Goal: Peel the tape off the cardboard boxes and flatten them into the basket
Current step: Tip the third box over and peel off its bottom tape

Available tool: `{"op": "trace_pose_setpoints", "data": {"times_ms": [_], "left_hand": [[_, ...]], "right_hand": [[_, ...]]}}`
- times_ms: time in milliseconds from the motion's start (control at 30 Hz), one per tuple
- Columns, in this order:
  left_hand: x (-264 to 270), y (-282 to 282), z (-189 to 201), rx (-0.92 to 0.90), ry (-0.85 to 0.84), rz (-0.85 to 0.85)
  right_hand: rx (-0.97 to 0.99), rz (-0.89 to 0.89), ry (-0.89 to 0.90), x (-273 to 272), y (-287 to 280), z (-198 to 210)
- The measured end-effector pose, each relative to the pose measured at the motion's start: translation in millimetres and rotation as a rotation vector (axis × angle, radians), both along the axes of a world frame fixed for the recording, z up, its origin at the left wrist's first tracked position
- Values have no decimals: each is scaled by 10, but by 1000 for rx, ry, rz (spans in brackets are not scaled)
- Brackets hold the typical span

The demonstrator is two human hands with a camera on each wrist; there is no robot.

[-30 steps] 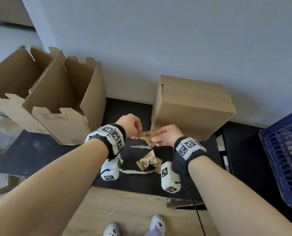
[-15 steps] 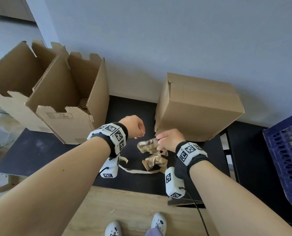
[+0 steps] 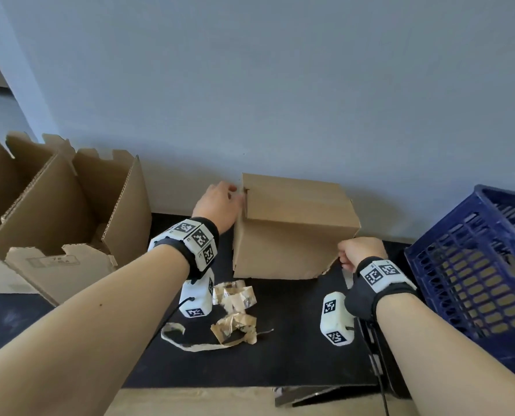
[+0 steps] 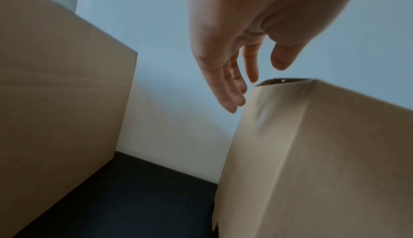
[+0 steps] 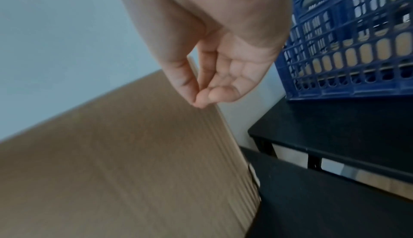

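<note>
My left hand [image 3: 218, 202] reaches the upper left corner of the closed cardboard box [image 3: 292, 232], which stands on the black table [image 3: 295, 349] against the wall, its long axis running left to right across my view. The fingers [image 4: 230, 91] are straight and loosely spread, just beside the box's corner edge and holding nothing. My right hand [image 3: 359, 250] sits at the lower right corner, fingers curled with thumb against fingertip at the cardboard's edge; I cannot tell whether they pinch it. The box lies between both hands, and I judge the left is better placed for the top seam. Peeled tape scraps [image 3: 235, 313] lie on the table nearer me. The blue basket [image 3: 472, 265] waits right of the box, an opened box [image 3: 70, 217] to the left.
</note>
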State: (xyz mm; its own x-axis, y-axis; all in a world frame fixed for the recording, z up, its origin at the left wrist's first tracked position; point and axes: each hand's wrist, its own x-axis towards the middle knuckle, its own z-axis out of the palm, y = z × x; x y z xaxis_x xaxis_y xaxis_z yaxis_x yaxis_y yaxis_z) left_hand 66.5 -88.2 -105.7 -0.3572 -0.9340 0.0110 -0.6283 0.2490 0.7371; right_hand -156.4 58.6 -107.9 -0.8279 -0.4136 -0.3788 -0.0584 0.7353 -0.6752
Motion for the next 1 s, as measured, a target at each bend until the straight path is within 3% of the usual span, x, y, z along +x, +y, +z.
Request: {"op": "trace_pose_setpoints", "data": {"times_ms": [100,233,433,600,867,1000], "left_hand": [[-160,-29,172,-32,16,-11],[-304,-17,304,-20,-81,-68],[-374,-10,390,-17,-284,-148],[-427,-28,404,49,-342,-232],[-503,-16,360,260,-173,-181],[-497,-59,399,300,-170,-145]], "right_hand": [[-116,-45,73,-289,-16,200],[-131,114,191,-341,-99,477],[-33,302,104,-376,-218,450],[-25,394,110,-468,-249,440],[-163,232,-95,-510,-340,472],[-199,111,-185,-554,-317,508]]}}
